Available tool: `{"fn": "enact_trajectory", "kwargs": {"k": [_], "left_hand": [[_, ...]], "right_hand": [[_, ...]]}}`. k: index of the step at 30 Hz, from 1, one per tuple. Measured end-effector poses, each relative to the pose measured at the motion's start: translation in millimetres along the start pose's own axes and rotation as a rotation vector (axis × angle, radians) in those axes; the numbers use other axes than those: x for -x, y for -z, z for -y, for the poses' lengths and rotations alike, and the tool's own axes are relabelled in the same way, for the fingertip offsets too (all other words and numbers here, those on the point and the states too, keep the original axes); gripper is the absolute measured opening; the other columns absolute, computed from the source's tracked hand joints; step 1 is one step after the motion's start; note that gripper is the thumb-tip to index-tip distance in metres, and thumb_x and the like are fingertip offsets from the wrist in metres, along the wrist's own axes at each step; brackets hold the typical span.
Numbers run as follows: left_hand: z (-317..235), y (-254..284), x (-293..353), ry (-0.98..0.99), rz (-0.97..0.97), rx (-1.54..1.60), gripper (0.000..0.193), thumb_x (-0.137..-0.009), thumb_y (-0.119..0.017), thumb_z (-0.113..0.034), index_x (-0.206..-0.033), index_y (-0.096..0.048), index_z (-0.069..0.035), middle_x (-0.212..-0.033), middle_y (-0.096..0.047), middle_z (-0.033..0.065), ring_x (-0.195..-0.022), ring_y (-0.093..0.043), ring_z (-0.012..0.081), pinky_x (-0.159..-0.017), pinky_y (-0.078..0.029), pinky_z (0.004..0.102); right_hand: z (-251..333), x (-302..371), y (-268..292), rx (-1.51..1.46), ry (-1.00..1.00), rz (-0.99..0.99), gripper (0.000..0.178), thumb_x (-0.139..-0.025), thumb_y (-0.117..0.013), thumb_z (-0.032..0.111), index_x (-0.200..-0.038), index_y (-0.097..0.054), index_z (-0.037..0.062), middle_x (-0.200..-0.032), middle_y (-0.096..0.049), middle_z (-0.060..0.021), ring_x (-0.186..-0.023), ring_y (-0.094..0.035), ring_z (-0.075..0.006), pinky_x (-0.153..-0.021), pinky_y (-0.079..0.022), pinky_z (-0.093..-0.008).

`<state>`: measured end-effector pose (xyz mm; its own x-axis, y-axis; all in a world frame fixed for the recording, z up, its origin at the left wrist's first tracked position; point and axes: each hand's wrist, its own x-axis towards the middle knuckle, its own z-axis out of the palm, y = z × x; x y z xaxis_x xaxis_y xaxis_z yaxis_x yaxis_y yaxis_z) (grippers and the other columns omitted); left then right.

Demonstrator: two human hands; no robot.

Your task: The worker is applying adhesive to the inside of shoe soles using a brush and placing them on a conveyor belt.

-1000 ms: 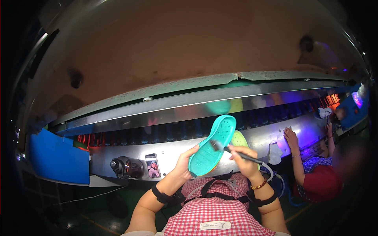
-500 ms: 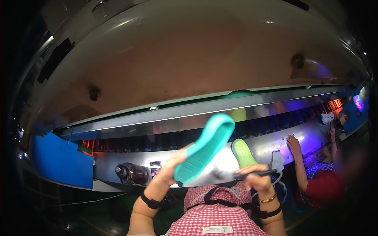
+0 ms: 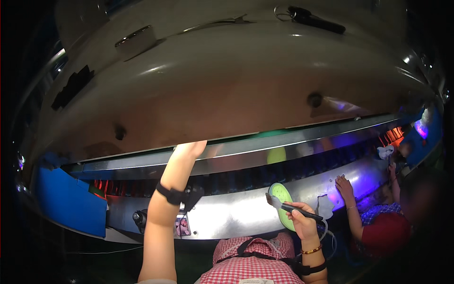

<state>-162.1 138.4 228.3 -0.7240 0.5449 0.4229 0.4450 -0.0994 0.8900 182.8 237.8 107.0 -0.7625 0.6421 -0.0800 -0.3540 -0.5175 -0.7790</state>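
My left arm stretches forward across the metal rail, and my left hand (image 3: pixel 193 148) goes in under the lower edge of the large pale machine cover (image 3: pixel 222 85). The fingers are hidden behind that edge, and so is anything they hold. In my right hand (image 3: pixel 302 222) is a flat brush (image 3: pixel 298 209) with a black handle, gripped by the fingers and pointing left. Its bristles lie over a lime-green shoe sole (image 3: pixel 281 191), which rests on the shiny metal ledge (image 3: pixel 231 213). From this view I cannot tell whether the bristles touch it.
Behind the ledge runs a dark conveyor (image 3: pixel 236 182) below a metal rail (image 3: pixel 265 142). A phone (image 3: pixel 182 226) and a dark bottle (image 3: pixel 138 218) lie by my left arm. A white, cord-fed item (image 3: pixel 325 206) sits right of the sole. A co-worker's hand (image 3: pixel 344 185) rests farther right.
My left hand, which held a teal shoe sole over the ledge, has reached forward under the cover; that sole is out of sight. The brush has come up beside the green sole.
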Motion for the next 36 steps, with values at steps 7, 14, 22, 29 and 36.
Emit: {"fn": "enact_trajectory", "kwargs": {"k": [7,14,22,29,36], "left_hand": [[-22,-9,17,-0.081,0.167,-0.481,0.029,-0.080,-0.056,-0.030,-0.096,-0.053,-0.006,-0.101,-0.056,0.0103,-0.102,-0.050,0.0249,-0.086,-0.040,0.0366],[-24,2,60,-0.376,0.061,-0.450,0.017,-0.079,-0.059,-0.017,-0.073,-0.052,-0.003,-0.096,-0.057,0.0119,-0.097,-0.050,0.0256,-0.090,-0.034,0.0357],[20,14,154,0.498,0.121,0.826,0.053,-0.075,-0.059,-0.007,-0.122,-0.036,0.003,-0.108,-0.053,0.0137,-0.097,-0.057,0.0216,-0.086,-0.046,0.0324],[40,-9,211,0.684,0.633,1.312,0.091,-0.074,-0.043,-0.069,-0.136,-0.021,-0.005,-0.128,-0.038,0.0223,-0.111,-0.047,0.0399,-0.095,-0.036,0.0508],[6,-58,211,0.844,0.361,1.549,0.100,-0.069,-0.013,-0.082,-0.136,-0.024,-0.009,-0.126,-0.042,0.0210,-0.117,-0.041,0.0381,-0.099,-0.031,0.0528]], "right_hand": [[0,0,-12,0.029,-0.027,0.003,0.025,-0.072,-0.060,-0.010,-0.096,-0.060,-0.0049,-0.100,-0.061,-0.0207,-0.081,-0.062,-0.0174,-0.069,-0.050,-0.0228],[0,-4,6,0.043,0.063,-0.022,0.023,-0.072,-0.060,-0.010,-0.093,-0.060,-0.0037,-0.098,-0.062,-0.0196,-0.086,-0.062,-0.0206,-0.078,-0.049,-0.0259],[20,-19,-18,-0.026,0.076,0.090,0.020,-0.074,-0.056,-0.006,-0.093,-0.058,-0.0019,-0.095,-0.062,-0.0184,-0.086,-0.061,-0.0236,-0.084,-0.046,-0.0339],[19,-20,-56,0.099,0.068,0.352,0.019,-0.071,-0.060,-0.007,-0.090,-0.060,-0.0049,-0.092,-0.062,-0.0157,-0.089,-0.061,-0.0235,-0.082,-0.047,-0.0307],[-4,-52,-63,0.241,-0.005,0.265,0.018,-0.076,-0.062,0.000,-0.093,-0.062,-0.0033,-0.092,-0.064,-0.0112,-0.085,-0.060,-0.0142,-0.079,-0.047,-0.0271]]}}
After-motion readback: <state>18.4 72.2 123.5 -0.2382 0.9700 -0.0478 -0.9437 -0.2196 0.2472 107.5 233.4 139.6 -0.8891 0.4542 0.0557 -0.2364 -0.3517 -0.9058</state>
